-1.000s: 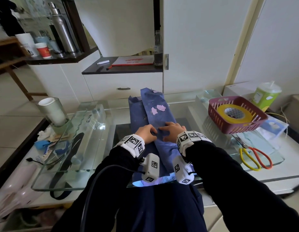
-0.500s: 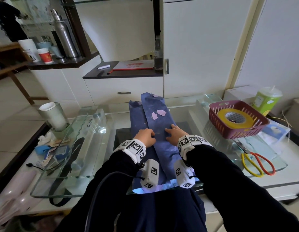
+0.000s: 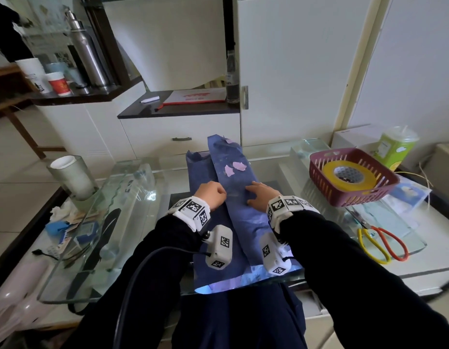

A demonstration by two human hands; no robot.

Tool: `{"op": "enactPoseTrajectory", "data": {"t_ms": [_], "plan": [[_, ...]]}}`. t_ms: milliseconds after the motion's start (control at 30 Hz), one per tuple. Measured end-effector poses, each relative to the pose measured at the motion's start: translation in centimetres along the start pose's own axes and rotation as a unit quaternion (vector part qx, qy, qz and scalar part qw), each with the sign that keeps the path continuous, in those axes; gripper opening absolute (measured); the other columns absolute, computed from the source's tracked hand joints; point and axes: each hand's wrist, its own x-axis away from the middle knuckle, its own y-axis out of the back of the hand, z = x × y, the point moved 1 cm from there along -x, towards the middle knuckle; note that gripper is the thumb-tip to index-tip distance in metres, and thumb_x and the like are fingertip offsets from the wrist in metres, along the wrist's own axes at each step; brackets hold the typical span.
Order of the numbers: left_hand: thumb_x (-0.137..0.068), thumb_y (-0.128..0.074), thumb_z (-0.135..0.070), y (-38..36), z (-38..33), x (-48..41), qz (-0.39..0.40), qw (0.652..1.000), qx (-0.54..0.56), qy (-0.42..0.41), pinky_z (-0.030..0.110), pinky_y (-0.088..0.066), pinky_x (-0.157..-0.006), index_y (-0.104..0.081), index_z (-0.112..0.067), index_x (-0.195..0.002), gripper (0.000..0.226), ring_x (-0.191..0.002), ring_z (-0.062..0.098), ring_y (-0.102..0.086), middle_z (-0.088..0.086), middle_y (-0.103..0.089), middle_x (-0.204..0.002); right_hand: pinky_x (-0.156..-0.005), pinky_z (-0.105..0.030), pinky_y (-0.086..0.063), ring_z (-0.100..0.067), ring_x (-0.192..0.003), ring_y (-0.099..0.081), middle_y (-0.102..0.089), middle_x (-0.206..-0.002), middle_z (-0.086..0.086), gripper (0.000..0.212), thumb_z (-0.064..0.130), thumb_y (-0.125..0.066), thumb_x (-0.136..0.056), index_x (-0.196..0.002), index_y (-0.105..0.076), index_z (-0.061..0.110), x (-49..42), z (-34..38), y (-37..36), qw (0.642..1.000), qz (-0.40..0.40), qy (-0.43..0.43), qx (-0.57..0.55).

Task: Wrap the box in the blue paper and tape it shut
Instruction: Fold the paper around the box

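Blue paper [image 3: 243, 222] lies centre frame, long axis running away from me, box hidden underneath. Left hand [image 3: 213, 195]: fingers curled, pinching the seam edge. Right hand [image 3: 261, 196]: fingers flat, pressing the flap. Tape [image 3: 330, 172] is at frame right, nearer my right hand.

Black long sleeves on both arms, left sleeve [image 3: 165, 230] and right sleeve [image 3: 344, 260], with dark navy trousers [image 3: 238, 321] below. Behind the left hand [image 3: 213, 193] and the right hand [image 3: 260, 195] sits a white wristband [image 3: 193, 210] faced with black-and-white square tags. Under each wrist hangs a white boxy module [image 3: 219, 246] with more tags — a black cable [image 3: 155, 250] plugs into the left one.
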Motion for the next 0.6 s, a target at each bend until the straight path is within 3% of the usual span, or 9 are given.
{"op": "enactPoseTrajectory", "data": {"t_ms": [100, 233, 300, 433, 600], "plan": [[-0.091, -0.048, -0.008, 0.3, 0.4, -0.4, -0.039, 0.999, -0.017, -0.004, 0.033, -0.044, -0.098, -0.068, -0.009, -0.107, 0.026, -0.111, 0.029, -0.058, 0.009, -0.066, -0.117, -0.112, -0.041, -0.031, -0.027, -0.137, -0.036, -0.038, -0.147, -0.005, 0.046, 0.019, -0.052, -0.087, -0.133, -0.049, 0.021, -0.6, 0.7, -0.1, 1.0, 0.004, 0.018, -0.015], [-0.087, -0.049, -0.008, 0.3, 1.3, -1.3, -0.077, 0.997, -0.029, -0.007, 0.034, -0.041, -0.1, -0.068, -0.011, -0.105, 0.027, -0.112, 0.034, -0.053, 0.019, -0.059, -0.118, -0.105, -0.034, -0.039, -0.027, -0.123, -0.051, -0.052, -0.134, -0.001, 0.038, 0.016, -0.053, -0.085, -0.122, -0.06, 0.024, -1.1, 2.0, -1.0, 0.997, 0.05, 0.052, -0.031], [-0.087, -0.048, -0.011, 0.3, 1.8, -1.5, -0.078, 0.994, -0.073, 0.004, 0.034, -0.036, -0.103, -0.065, -0.017, -0.111, 0.03, -0.119, 0.036, -0.046, 0.016, -0.053, -0.126, -0.107, -0.029, -0.036, -0.023, -0.126, -0.049, -0.052, -0.137, -0.001, 0.043, 0.009, -0.051, -0.087, -0.127, -0.058, 0.022, -1.0, 3.0, -1.5, 0.993, 0.085, 0.076, -0.039], [-0.091, -0.049, -0.019, 0.4, 3.8, -1.1, -0.043, 0.991, -0.126, 0.031, 0.038, -0.031, -0.108, -0.055, -0.024, -0.126, 0.036, -0.13, 0.034, -0.036, 0.006, -0.041, -0.143, -0.109, -0.032, -0.036, -0.017, -0.121, -0.051, -0.054, -0.138, -0.002, 0.055, -0.003, -0.044, -0.081, -0.129, -0.058, 0.021, -1.4, 5.1, -2.8, 0.983, 0.128, 0.116, -0.065], [-0.092, -0.047, -0.024, 0.6, 5.6, -0.9, -0.017, 0.984, -0.153, 0.088, 0.038, -0.032, -0.109, -0.054, -0.02, -0.127, 0.036, -0.13, 0.034, -0.039, 0.011, -0.047, -0.139, -0.104, -0.027, -0.041, -0.023, -0.119, -0.056, -0.063, -0.126, -0.007, 0.049, -0.006, -0.041, -0.081, -0.118, -0.067, 0.015, -1.3, 5.4, -1.3, 0.988, 0.045, 0.092, -0.12]]}}
